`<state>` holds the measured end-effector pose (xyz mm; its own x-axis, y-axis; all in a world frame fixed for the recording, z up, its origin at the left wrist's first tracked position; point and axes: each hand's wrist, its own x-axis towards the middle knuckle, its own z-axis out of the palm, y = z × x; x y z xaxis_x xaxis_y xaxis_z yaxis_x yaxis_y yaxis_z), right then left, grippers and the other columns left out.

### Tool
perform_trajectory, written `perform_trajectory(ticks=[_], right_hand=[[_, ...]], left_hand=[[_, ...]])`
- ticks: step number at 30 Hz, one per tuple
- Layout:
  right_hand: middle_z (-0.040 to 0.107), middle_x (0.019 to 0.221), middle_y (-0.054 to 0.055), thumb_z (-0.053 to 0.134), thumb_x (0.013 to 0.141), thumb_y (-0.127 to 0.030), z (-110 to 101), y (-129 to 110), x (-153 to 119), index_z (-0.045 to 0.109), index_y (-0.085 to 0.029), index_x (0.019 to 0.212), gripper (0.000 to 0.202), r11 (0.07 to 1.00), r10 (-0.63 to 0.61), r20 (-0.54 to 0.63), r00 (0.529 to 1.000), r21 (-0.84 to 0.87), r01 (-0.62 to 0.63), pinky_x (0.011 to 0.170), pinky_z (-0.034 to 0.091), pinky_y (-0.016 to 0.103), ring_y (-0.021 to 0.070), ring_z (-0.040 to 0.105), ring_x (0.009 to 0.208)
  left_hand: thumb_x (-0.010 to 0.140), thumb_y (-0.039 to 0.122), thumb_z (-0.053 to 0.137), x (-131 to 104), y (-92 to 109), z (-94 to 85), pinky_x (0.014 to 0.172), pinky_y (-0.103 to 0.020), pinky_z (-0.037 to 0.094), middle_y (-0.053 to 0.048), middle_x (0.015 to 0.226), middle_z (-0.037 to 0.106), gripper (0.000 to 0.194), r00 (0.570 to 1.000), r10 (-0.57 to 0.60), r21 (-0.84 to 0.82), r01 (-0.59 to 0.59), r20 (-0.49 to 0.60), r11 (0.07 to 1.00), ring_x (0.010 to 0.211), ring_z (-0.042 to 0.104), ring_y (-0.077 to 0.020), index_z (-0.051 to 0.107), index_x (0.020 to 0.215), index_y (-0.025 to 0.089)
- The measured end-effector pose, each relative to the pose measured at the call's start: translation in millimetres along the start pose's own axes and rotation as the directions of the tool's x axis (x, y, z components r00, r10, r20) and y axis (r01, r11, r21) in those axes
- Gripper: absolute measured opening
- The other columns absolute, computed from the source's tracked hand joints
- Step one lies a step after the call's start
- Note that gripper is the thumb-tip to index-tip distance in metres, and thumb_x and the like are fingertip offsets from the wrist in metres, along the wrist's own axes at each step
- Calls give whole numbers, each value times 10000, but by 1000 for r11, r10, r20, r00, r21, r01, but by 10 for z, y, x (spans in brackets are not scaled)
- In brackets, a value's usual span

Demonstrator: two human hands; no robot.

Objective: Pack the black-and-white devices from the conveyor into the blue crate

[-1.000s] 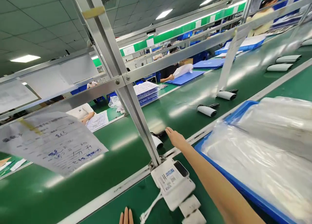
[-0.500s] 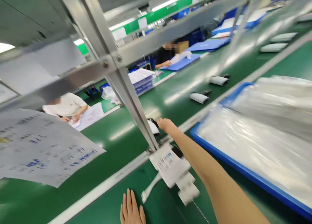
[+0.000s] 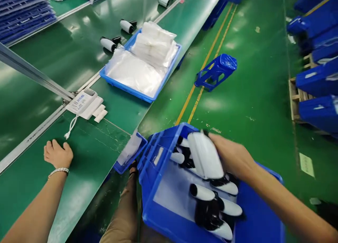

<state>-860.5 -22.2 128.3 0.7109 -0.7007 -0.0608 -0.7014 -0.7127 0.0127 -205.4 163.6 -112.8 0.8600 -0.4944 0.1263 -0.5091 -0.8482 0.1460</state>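
We hold a smooth, curved white shell with dark ends (image 3: 206, 155) over the deep blue plastic crate (image 3: 155, 209), inside its upper side. Our right hand (image 3: 233, 156) has closed on the shell's far edge; its fingers are mostly hidden behind it, so we cannot tell exactly how far they are open.

Below the shell, in the crate, glossy black and white rounded pieces (image 3: 211, 218) lie over a flat, pale sheet (image 3: 171, 197).

Left of the crate, our left hand (image 3: 58, 155) rests on the smooth green surface (image 3: 26, 197), its fingers loosely curled, half open, with nothing visible in them. A pale band (image 3: 59, 170) circles that wrist.

Up and left from the crate we see a flat white box with a printed label (image 3: 86, 104) and a white cable (image 3: 71, 126). Above the crate, a shallow blue plastic tray (image 3: 129, 91) holds shiny, crinkled clear bags (image 3: 137, 70); farther right, above the crate, a blue plastic stool with cut-out sides (image 3: 218, 72) lies on the glossy green floor (image 3: 264, 105).
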Motion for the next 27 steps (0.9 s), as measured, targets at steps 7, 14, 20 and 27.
perform_trajectory(ticks=[7, 14, 20, 27], right_hand=[[691, 1164, 132, 494, 903, -14, 874, -708, -1455, 611, -171, 1254, 402, 953, -246, 371, 896, -77, 294, 567, 551, 308, 227, 673, 797], [659, 1192, 181, 457, 993, -124, 1851, -1239, -1654, 666, -158, 1090, 233, 941, -306, 356, 883, -29, 338, 569, 513, 331, 238, 647, 808], [672, 1115, 215, 443, 937, -45, 2228, -1468, -1838, 681, -115, 1063, 278, 943, -217, 418, 882, -142, 300, 527, 521, 331, 246, 657, 732], [722, 1025, 128, 476, 809, 8, 2341, -1464, -1998, 735, -191, 922, 346, 926, -246, 188, 951, -245, 288, 508, 567, 318, 225, 665, 676]], left_hand=[[954, 399, 538, -1288, 164, -252, 1144, -708, 333, -236, 1649, 316, 677, 983, 182, -99, -181, 8, 979, 1461, 355, -472, 390, 1542, 97], [998, 439, 397, -1858, 239, -268, 1207, -604, 288, -231, 1592, 428, 610, 958, 280, -116, -285, -56, 952, 1479, 373, -375, 466, 1501, 102], [999, 430, 384, -1771, 192, -231, 1218, -586, 269, -202, 1610, 419, 605, 962, 272, -130, -273, -26, 953, 1488, 349, -365, 465, 1508, 113], [1009, 382, 357, -1859, 265, -346, 1232, -590, 263, -212, 1619, 401, 584, 972, 234, -130, -228, 33, 965, 1500, 336, -369, 457, 1510, 99]])
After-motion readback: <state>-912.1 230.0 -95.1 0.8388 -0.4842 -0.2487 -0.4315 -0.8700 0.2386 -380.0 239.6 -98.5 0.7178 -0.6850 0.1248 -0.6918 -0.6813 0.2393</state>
